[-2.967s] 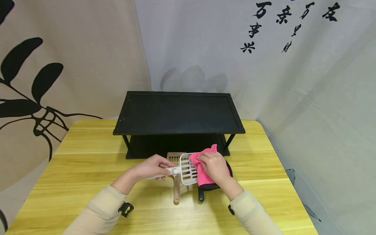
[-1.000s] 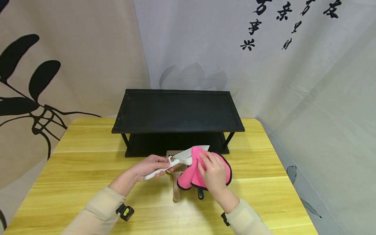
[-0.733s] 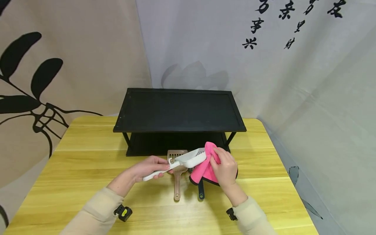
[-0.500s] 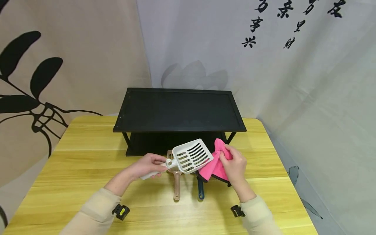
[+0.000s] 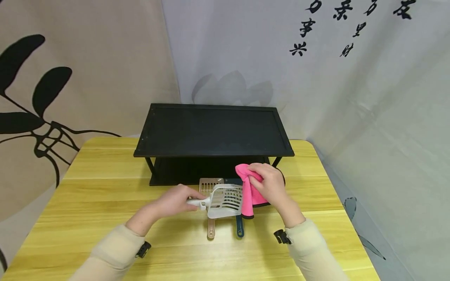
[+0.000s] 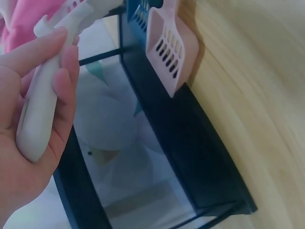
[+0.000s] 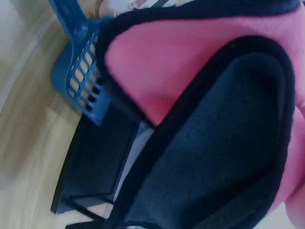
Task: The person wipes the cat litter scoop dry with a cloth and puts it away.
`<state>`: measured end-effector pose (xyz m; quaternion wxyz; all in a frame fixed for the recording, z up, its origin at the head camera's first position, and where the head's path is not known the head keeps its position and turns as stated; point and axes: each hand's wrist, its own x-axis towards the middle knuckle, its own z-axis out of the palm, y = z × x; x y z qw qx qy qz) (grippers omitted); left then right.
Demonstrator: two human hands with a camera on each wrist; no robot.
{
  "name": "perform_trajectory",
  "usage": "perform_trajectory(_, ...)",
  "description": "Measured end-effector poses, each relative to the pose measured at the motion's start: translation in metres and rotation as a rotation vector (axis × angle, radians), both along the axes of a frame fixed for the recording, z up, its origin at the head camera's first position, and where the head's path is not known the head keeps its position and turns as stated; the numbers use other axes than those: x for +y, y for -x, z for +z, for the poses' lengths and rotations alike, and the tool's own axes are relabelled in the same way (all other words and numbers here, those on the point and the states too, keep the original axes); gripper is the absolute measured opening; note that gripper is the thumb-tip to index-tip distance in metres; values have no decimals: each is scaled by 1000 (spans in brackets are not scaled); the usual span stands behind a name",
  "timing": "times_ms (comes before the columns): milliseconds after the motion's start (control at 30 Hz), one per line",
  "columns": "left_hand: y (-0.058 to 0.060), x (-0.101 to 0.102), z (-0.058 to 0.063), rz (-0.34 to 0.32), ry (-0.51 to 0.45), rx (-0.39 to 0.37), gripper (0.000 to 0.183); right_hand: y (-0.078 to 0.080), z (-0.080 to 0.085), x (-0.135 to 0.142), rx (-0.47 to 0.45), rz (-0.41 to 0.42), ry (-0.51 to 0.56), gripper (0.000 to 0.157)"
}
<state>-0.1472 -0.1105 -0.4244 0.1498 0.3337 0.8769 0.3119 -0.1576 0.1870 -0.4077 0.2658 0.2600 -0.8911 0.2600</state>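
My left hand [image 5: 175, 201] grips the handle of a white slotted litter scoop [image 5: 225, 201], its scoop end held above the table and pointing right. In the left wrist view the fingers wrap round the white handle [image 6: 40, 107]. My right hand [image 5: 270, 183] pinches a bunched pink cloth [image 5: 247, 193] at the scoop's right edge. The right wrist view shows the cloth's dark grey side [image 7: 219, 133] and black trim. Beneath the white scoop lie a beige-pink litter scoop [image 5: 211, 230] and a blue litter scoop [image 5: 240, 226], both partly hidden, their handles toward me.
A black two-tier rack [image 5: 214, 130] stands at the back of the wooden table [image 5: 105, 187]. The lying scoops' heads sit against its lower front edge. Behind it hangs a pale curtain [image 5: 225, 50] with dark leaf prints and characters.
The white scoop has turned over in my left hand, from face-up through edge-on to its present tilt. My right hand with the cloth has shifted along its edge.
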Motion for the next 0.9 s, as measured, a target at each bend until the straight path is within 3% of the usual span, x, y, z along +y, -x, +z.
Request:
perform_trajectory(300,-2,12,4,-47,74,159,27,-1,-3,-22,-191,169,-299,21)
perform_trajectory(533,-2,7,3,-32,35,130,27,-2,-3,-12,-263,152,-385,21)
perform_trajectory(633,0,0,4,-39,-20,58,27,-2,-2,0,-289,112,-294,21)
perform_trajectory(767,5,-12,9,-57,-85,-79,28,0,0,17,-415,31,7,19)
perform_trajectory(900,6,-18,17,-88,-124,-185,30,3,-3,23,-576,67,279,17)
